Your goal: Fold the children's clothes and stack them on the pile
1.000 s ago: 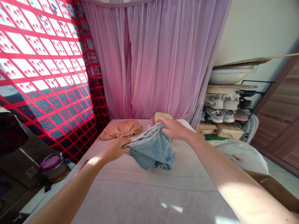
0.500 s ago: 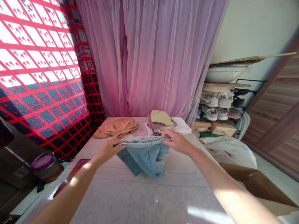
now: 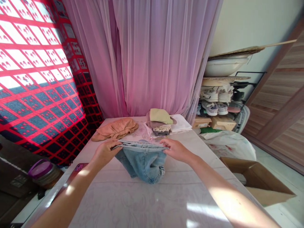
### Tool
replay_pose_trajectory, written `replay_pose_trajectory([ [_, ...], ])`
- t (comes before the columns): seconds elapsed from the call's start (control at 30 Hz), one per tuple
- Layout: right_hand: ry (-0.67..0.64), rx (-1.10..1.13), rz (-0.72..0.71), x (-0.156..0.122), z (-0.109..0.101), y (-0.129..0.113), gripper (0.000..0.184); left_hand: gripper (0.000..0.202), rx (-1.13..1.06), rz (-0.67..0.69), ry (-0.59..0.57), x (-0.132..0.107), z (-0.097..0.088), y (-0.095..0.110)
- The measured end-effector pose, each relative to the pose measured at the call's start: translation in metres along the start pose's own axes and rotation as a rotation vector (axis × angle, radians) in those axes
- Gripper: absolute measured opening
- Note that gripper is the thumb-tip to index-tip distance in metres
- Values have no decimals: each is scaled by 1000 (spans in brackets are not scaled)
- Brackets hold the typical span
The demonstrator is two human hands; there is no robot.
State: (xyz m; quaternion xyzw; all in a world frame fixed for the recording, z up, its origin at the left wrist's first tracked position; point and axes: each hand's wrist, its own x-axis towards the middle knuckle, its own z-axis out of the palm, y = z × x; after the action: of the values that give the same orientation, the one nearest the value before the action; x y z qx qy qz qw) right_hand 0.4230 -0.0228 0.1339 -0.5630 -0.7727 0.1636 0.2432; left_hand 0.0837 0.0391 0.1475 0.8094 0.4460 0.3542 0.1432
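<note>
Light blue denim garment [image 3: 142, 161], with a waistband along its top, hangs between my hands just over the table [image 3: 118, 202]. My left hand [image 3: 106, 150] pinches the left end of the waistband. At the right end, my right hand [image 3: 175, 148] grips the same band between thumb and fingers. The lower part of the denim bunches and curls toward me; whether it is shorts or longer trousers I cannot tell. Behind it lie an orange-brown garment [image 3: 118, 128] with a gathered waist and a stack of folded clothes [image 3: 160, 118], yellow-green on top.
A red phone [image 3: 79, 167] lies at the table's left edge, partly behind my forearm. Left of the table stands a purple-lidded jar [image 3: 44, 171]. An open cardboard box [image 3: 258, 180] and a shoe rack [image 3: 213, 98] are on the right. Purple curtains [image 3: 152, 63] hang behind.
The view has shifted slightly, moving the scene left. My hands hold the waistband as before, a little lower and nearer, and more of the folded stack shows behind them.
</note>
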Motion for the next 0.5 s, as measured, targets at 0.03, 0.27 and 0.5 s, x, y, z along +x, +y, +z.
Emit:
replay_pose_trajectory([
  [0.03, -34, -42, 44, 2, -3, -2, 32, 25, 37, 38, -22, 0, -2, 3],
  [0.27, 57, -219, -5, 37, -90, -41, 17, 32, 271, 91, -1, 37, -58, 41],
  [0.5, 459, -259, -82, 56, -134, -96, 24, 37, 175, 89, 203, 72, -114, 77],
])
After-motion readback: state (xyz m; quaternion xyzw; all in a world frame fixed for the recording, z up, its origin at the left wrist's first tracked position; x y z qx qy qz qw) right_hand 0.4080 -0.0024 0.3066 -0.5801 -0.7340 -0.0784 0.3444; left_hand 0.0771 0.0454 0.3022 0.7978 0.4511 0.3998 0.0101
